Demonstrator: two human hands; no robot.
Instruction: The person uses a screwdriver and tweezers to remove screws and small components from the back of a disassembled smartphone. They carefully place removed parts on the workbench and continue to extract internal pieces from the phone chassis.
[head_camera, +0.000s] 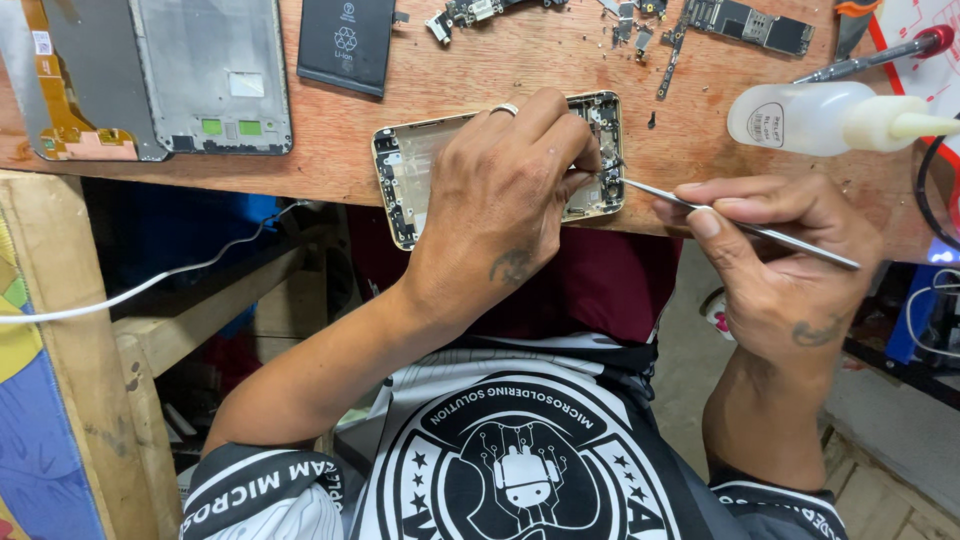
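Left fingers: the fingers (560, 140) of the left hand (500, 200) are curled down and pressed onto the gutted phone frame (400, 175), pinning it flat. A ring sits on one finger.
Right fingers: the fingers (700, 205) of the right hand (780, 260) are pinched closed around a thin metal probe (740, 225), held like a pen, thumb on top.
Probe tip: it slants up and left and enters the frame's right end, just beside the left fingertips. The exact contact point is hidden by those fingers.
Phone frame: pale gold, its inside facing up, lying lengthwise at the near edge of the wooden desk (500, 60), with its near corners just over the edge.
Doing this step well, as a judgement: keep the left hand's weight steady so the frame cannot skate off the edge; work the probe with small finger movements, shallow angle, little force; a slip would jab the left fingertips or gouge the parts inside.
Nearby on the desk: a black battery (345, 40) beyond the frame; a grey phone back panel (210, 75) to the left, with an orange flex strip (60, 100) beside it; loose circuit boards (750, 25) and tiny parts farther back.
Right side: a white squeeze bottle (810, 118) lies on its side, near the right hand; a red-handled screwdriver (870, 58) lies behind it.
Below the desk: a white cable (150, 285) trails left.
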